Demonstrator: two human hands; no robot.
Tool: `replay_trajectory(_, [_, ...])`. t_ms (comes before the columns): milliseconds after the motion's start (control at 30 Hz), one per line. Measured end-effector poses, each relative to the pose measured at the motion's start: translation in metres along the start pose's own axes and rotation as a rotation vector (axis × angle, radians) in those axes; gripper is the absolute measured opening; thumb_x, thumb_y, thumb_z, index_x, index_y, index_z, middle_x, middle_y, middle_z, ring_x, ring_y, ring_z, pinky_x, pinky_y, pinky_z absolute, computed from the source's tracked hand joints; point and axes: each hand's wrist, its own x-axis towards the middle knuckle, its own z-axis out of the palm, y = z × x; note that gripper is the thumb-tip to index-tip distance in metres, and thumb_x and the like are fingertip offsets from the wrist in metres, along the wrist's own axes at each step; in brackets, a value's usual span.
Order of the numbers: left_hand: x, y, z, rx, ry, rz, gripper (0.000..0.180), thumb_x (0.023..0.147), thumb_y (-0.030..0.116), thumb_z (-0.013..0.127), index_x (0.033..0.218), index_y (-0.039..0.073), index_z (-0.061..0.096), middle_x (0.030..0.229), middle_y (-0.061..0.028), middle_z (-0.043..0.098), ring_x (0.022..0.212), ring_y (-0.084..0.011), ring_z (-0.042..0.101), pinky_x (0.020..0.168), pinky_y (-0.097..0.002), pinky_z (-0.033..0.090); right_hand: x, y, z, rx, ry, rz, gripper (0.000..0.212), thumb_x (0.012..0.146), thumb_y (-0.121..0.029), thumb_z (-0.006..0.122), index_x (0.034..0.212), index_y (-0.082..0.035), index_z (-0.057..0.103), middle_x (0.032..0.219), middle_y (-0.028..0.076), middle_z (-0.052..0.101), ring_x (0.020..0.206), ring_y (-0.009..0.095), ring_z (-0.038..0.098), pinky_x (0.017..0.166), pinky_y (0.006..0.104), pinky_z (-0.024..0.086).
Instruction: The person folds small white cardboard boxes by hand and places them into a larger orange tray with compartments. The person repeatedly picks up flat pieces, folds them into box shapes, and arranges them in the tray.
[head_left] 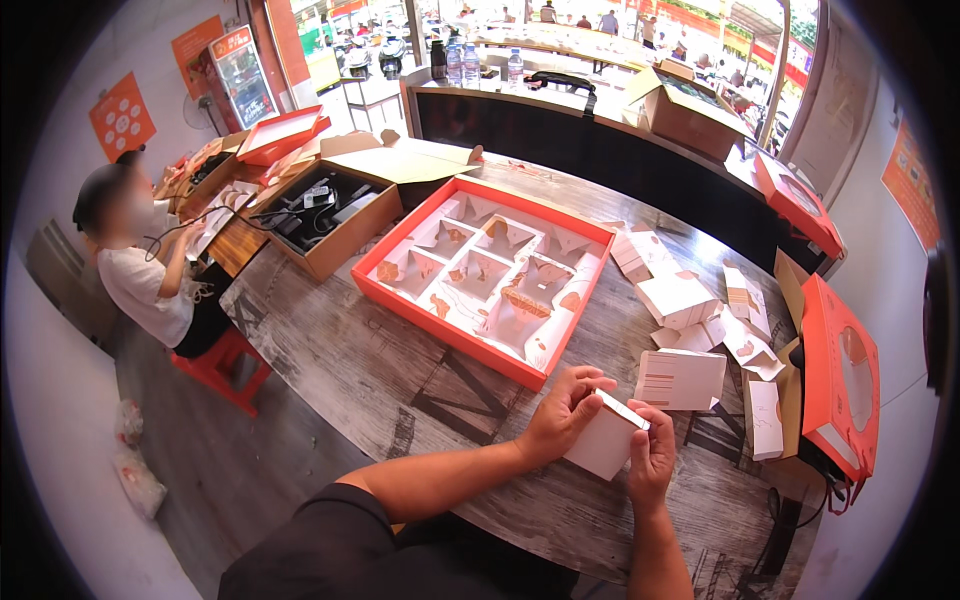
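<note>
Between my two hands is a small white cardboard box (602, 442), tilted over the near right part of the table. My left hand (562, 415) grips its upper left edge with bent fingers. The fingers of my right hand (652, 450) close on its right end, at the top corner. Just beyond lies a white box with brown stripes (682, 380). To the left of my hands is a large red box (450, 347), open at the top. White card dividers (478, 272) with brown printed shapes split its inside into several compartments.
Several white cartons (678, 300) lie loose at the right, near an upright red box with a round window (838, 375). A brown carton of black cables and adapters (325, 262) stands at the far left. Another person (145, 255) sits there on a red stool (222, 375).
</note>
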Motion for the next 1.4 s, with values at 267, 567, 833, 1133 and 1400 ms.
replay_trajectory(267, [-0.002,-0.006,-0.003,0.064,-0.052,-0.034,0.043,0.108,0.035,0.058,0.139,0.005,0.05,0.132,-0.0088,0.061,0.112,-0.013,0.058,0.097,-0.0287,0.049,0.001,-0.004,0.0,0.015,0.014,0.06,0.021,0.108,-0.019,0.057,0.121,-0.003,0.056,0.135,0.014,0.059,0.113,0.015,0.055,0.102,0.0297,0.043])
replay_trajectory(567, [-0.005,0.006,-0.001,0.146,-0.128,0.049,0.04,0.11,0.03,0.055,0.142,0.006,0.05,0.137,-0.0079,0.055,0.116,-0.0123,0.054,0.099,-0.0286,0.046,0.001,-0.012,0.001,0.073,0.044,0.09,0.011,0.105,-0.011,0.058,0.114,-0.005,0.056,0.128,0.01,0.062,0.105,0.011,0.056,0.095,0.0264,0.045])
replay_trajectory(833, [-0.004,0.006,0.001,0.211,-0.111,0.191,0.033,0.111,0.025,0.052,0.137,0.006,0.054,0.138,-0.0116,0.053,0.121,-0.0167,0.054,0.101,-0.0295,0.045,0.002,-0.015,0.001,0.126,0.042,0.104,0.01,0.102,-0.009,0.063,0.109,-0.008,0.055,0.128,0.01,0.063,0.104,0.011,0.057,0.093,0.0269,0.045])
replay_trajectory(1133, [-0.003,0.004,0.0,0.08,-0.016,0.072,0.023,0.111,0.017,0.047,0.124,0.004,0.06,0.132,-0.0117,0.057,0.123,-0.0187,0.054,0.105,-0.031,0.043,0.003,-0.009,-0.001,0.1,-0.036,0.047,0.025,0.098,-0.018,0.074,0.115,-0.006,0.059,0.131,0.01,0.061,0.113,0.015,0.057,0.098,0.0283,0.045])
replay_trajectory(1400, [0.0,0.005,0.0,0.051,-0.017,0.039,0.014,0.104,0.011,0.052,0.111,0.004,0.062,0.128,-0.012,0.057,0.123,-0.0193,0.054,0.109,-0.0335,0.041,0.001,-0.001,-0.006,0.093,-0.04,0.071,0.023,0.095,-0.001,0.068,0.116,-0.006,0.059,0.133,0.013,0.059,0.126,0.02,0.054,0.108,0.033,0.042])
